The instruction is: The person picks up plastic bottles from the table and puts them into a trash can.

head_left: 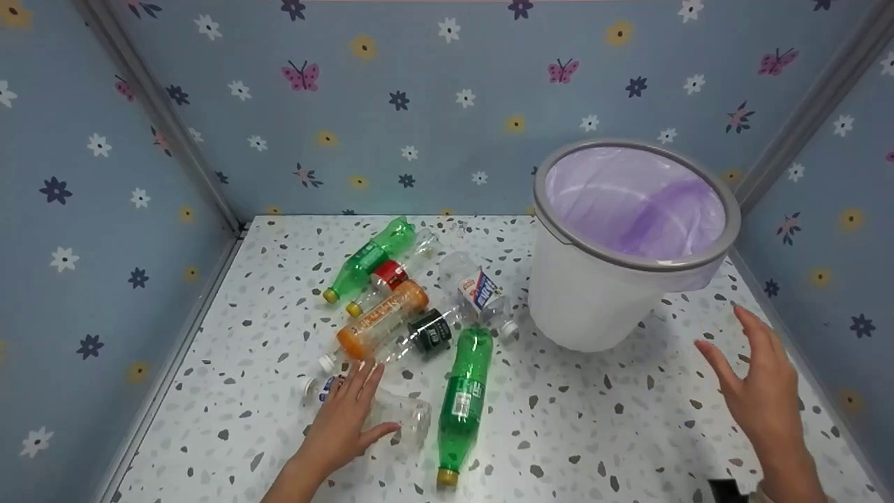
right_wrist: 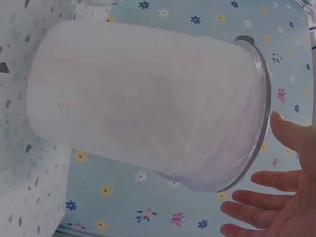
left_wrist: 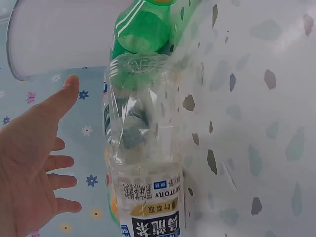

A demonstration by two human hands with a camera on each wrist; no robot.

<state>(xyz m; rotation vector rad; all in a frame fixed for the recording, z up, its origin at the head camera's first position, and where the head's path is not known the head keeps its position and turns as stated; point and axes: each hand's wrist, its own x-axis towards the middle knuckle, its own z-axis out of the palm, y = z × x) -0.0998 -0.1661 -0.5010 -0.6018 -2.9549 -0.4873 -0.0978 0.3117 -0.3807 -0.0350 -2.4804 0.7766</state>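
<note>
My left hand (head_left: 342,423) hovers with fingers spread over a clear plastic bottle (head_left: 408,416) lying on its side. In the left wrist view, a gap separates that hand (left_wrist: 29,163) from the bottle (left_wrist: 145,128), whose label reads Suntory. Just right of it lies a green bottle (head_left: 462,398) with a yellow cap. My right hand (head_left: 761,384) is raised to the right of a white trash bin (head_left: 587,300), thumb and fingers apart, holding nothing. The right wrist view has the right hand (right_wrist: 286,187) close to the bin's rim (right_wrist: 269,98).
Several more bottles lie clustered behind the left hand: an orange-ended one (head_left: 383,319), a black-labelled one (head_left: 429,332), a red-labelled one (head_left: 390,274), another green one (head_left: 370,258) and a clear one (head_left: 482,290). A purple bag (head_left: 628,202) lines the bin. Patterned walls (head_left: 447,105) enclose the speckled table (head_left: 559,433).
</note>
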